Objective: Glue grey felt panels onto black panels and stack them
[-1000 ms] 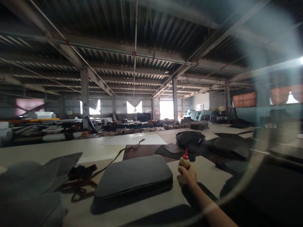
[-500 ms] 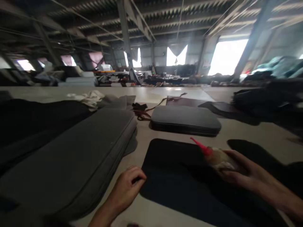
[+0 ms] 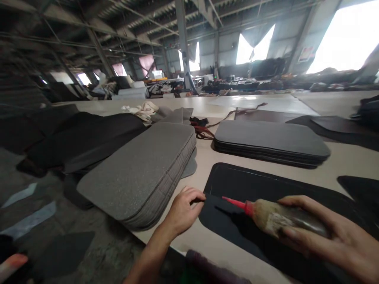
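Note:
My right hand [image 3: 328,236] is wrapped round a grimy squeeze bottle [image 3: 278,219] with a red nozzle, held almost flat. Its tip points left over a black panel [image 3: 266,189] lying on the table. My left hand [image 3: 183,209] rests on the table at the panel's near left corner, fingers curled with the fingertips on the panel's edge. Nothing shows inside that hand.
A stack of grey foam pads [image 3: 142,165] lies left of my left hand at the table edge. A second grey stack [image 3: 269,140] lies beyond the black panel. Dark fabric sheets [image 3: 79,134] and brown straps [image 3: 204,130] lie further back. The floor [image 3: 44,221] drops away at left.
The view has swung down and left from the hall to the table. The bottle went from upright to lying flat over the black panel, and my left hand has come in to the panel's corner.

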The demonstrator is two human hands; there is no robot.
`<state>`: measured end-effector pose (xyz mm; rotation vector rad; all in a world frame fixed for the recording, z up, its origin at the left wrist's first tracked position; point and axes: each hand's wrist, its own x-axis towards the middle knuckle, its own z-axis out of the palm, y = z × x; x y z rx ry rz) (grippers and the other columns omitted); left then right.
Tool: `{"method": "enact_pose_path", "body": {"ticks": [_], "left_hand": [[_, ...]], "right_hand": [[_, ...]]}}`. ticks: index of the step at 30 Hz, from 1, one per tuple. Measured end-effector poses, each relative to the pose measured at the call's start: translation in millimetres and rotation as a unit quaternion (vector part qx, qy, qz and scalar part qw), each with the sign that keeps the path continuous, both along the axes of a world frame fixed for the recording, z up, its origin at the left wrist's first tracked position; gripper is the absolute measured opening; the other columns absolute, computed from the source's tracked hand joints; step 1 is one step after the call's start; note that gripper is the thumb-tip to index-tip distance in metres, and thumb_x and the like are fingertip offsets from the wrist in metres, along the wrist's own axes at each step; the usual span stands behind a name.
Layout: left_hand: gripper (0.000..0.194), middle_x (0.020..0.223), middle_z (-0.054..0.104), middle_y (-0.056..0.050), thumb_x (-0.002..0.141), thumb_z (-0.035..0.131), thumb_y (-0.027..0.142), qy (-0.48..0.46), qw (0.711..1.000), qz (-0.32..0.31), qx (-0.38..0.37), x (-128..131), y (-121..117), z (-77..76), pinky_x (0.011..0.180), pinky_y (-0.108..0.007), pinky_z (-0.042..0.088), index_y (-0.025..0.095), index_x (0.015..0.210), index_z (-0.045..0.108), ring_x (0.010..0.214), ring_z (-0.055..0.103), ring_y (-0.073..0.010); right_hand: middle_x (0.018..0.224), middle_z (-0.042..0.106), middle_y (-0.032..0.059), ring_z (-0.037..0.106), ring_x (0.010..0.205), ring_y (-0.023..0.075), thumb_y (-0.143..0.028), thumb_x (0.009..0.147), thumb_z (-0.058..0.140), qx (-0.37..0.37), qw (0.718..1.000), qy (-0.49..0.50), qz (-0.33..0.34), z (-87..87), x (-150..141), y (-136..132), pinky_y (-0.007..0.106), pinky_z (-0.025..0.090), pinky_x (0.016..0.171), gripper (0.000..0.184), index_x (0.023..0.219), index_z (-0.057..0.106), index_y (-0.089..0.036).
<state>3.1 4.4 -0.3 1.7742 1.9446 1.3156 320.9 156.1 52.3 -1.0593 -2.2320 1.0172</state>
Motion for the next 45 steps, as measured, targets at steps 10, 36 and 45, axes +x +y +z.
{"method": "enact_pose_path", "body": {"ticks": [10, 36, 45], "left_hand": [[0.015, 0.092, 0.07, -0.003, 0.083, 0.063, 0.009, 0.011, 1.0, -0.004, -0.014, -3, 1, -4.4, 0.089, -0.035, 0.047, 0.023, 0.087, 0.069, 0.098, 0.06, -0.0208], [0.024, 0.099, 0.061, -0.004, 0.089, 0.049, 0.004, 0.173, 0.983, -0.011, -0.067, -1, 2, -7.9, 0.089, -0.037, 0.044, 0.022, 0.097, 0.061, 0.102, 0.052, -0.023], [0.022, 0.098, 0.06, -0.003, 0.09, 0.048, 0.004, 0.188, 0.979, -0.013, -0.074, 0, 2, -6.4, 0.088, -0.037, 0.043, 0.021, 0.097, 0.06, 0.101, 0.051, -0.0228]], "right_hand": [[0.087, 0.068, 0.0047, 0.065, 0.068, 0.0204, -0.046, 0.088, 0.061, 0.105, 0.986, 0.03, 0.126, 10.6, -52, -30, 0.028, 0.055, 0.056, 0.024, 0.1, 0.063, -0.025], [0.092, 0.057, 0.0068, 0.053, 0.077, 0.02, -0.03, 0.095, 0.047, 0.258, 0.94, -0.036, 0.221, 30.8, -99, -36, 0.033, 0.041, 0.067, 0.017, 0.102, 0.058, -0.018], [0.091, 0.058, 0.0039, 0.055, 0.08, 0.0207, -0.026, 0.089, 0.053, 0.256, 0.931, -0.123, 0.229, 58.9, -109, -35, 0.033, 0.034, 0.07, 0.012, 0.098, 0.057, -0.019]]}}
